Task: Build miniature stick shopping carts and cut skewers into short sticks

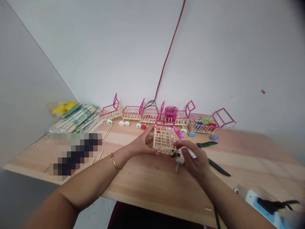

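My left hand (145, 143) grips the left side of a small cart basket (163, 140) built of thin wooden sticks. The basket is tipped above the table, its open-work slats facing me, with magenta sticks at its far edge. My right hand (196, 157) is closed around a white tool, which looks like a hot glue gun (181, 156); a translucent rod sticks out of it towards me. The right fingertips are close to the basket's lower right corner. Whether the tool touches the sticks is hidden. A bright pink piece (178, 133) shows just behind.
Several similar stick carts with magenta handles, such as one cart (132, 113), line the wall. Bottle caps (192, 134) lie before them. Bundled sticks (79, 119) are at left. Dark green tool handles (219, 167) lie right, near a power strip (259, 206). A pixelated patch covers some table.
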A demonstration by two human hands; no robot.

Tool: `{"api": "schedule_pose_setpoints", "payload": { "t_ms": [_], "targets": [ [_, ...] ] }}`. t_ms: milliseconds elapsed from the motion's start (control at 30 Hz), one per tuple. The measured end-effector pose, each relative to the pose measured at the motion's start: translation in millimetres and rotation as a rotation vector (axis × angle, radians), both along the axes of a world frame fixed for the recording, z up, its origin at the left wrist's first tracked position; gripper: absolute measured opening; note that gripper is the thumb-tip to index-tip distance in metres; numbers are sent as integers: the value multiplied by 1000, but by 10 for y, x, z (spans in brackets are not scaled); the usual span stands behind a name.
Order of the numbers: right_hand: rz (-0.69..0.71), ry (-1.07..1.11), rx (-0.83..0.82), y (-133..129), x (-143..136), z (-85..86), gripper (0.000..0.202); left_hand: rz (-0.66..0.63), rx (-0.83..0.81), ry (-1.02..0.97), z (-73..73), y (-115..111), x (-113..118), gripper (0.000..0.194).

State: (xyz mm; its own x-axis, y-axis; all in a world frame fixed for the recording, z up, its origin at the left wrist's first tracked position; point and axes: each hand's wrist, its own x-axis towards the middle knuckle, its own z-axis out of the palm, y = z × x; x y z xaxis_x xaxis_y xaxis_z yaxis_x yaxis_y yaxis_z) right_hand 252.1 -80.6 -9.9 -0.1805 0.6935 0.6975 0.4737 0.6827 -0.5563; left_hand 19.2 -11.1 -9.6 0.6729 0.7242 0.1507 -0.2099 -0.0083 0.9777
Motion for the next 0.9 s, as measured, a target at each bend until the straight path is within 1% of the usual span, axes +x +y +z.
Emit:
{"api": "schedule_pose_setpoints", "payload": {
  "t_ms": [67,167,300,367,600,900],
  "targets": [
    [-48,51,7,2,24,5,24,-29,-10,-8,-15,9,-10,114],
    [-151,93,71,34,67,11,24,-47,-12,-5,-37,20,-21,112],
    [-261,50,165,64,95,45,21,-19,-8,11,-44,22,-17,109],
    [-296,31,181,64,88,69,20,2,11,20,-41,20,-14,109],
    [-340,-13,124,84,62,126,22,16,96,36,-36,14,-12,111],
    [-315,-52,128,116,86,93,17,43,121,34,-31,-5,-6,112]
  ]
}}
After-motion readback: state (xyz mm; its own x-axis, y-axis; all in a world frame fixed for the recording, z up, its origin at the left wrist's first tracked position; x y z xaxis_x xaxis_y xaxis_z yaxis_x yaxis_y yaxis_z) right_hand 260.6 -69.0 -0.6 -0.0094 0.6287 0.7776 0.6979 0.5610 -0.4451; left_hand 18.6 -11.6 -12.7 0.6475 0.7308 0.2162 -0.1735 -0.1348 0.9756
